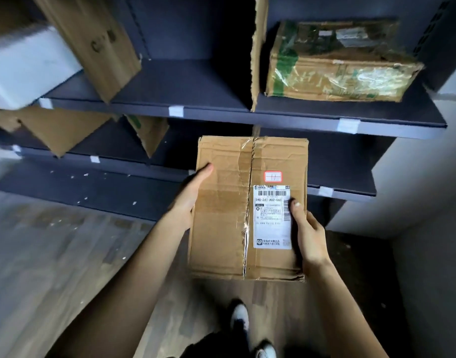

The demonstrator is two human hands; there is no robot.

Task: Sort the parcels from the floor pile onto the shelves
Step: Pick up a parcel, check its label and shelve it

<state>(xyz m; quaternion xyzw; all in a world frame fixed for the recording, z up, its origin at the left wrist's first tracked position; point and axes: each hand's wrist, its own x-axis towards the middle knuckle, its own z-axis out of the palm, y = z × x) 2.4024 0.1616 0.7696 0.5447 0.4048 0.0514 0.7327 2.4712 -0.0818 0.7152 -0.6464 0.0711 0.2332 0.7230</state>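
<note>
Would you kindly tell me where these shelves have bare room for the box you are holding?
The upper shelf is bare between the leaning carton and the cardboard divider. The lower shelf looks bare right of the held box. Crowded: the taped parcel fills most of the bay right of the divider.

Above your left hand (193, 195) the upper shelf (185, 83) lay open between a leaning divider (92, 42) and an upright divider (258, 52); above your right hand (308, 233) a taped parcel (338, 60) filled the bay.
</note>
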